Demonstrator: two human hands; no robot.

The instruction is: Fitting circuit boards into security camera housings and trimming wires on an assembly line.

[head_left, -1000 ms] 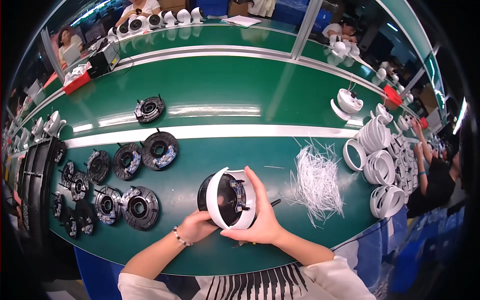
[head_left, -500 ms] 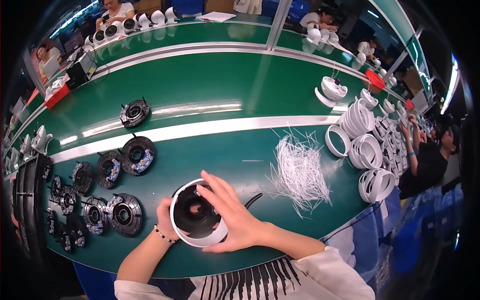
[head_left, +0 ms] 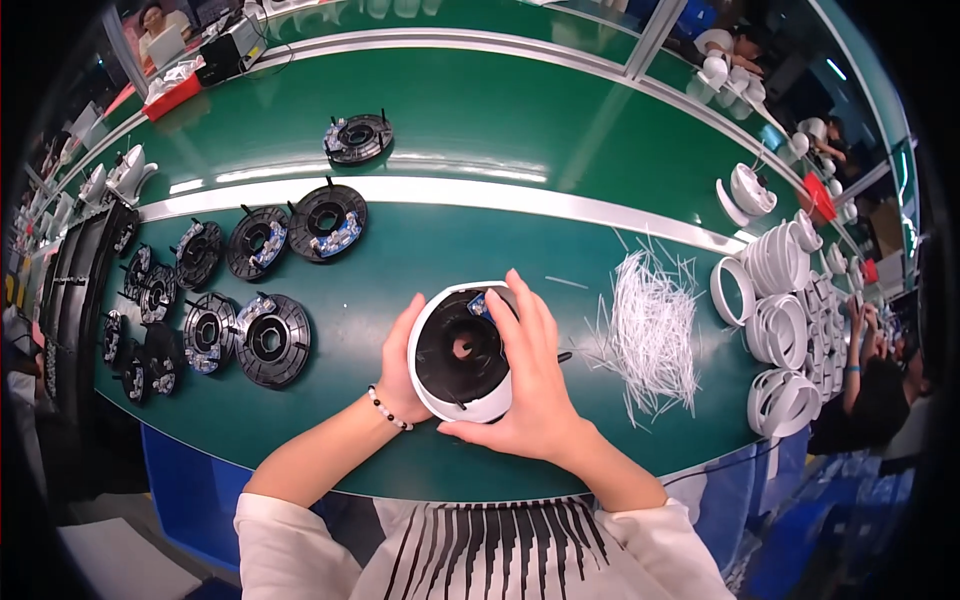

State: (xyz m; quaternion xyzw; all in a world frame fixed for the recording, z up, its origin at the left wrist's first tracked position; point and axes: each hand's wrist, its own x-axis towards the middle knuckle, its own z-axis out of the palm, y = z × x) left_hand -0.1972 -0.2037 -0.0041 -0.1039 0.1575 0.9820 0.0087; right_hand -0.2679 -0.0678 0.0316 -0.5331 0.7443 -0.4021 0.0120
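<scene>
Above the middle of a green bench [head_left: 390, 270], a worker's left hand [head_left: 400, 365] at nine o'clock and right hand [head_left: 535, 385] at three grasp a white shell [head_left: 490, 408], fingers around its sides, a black part [head_left: 438, 350] inside. Black discs [head_left: 292, 362] lie toward nine, white strips [head_left: 652, 335] toward three. Any lettering is too small to read.

No words, numbers or signs can be read. The held circuit board [head_left: 480, 306] shows too small.
</scene>
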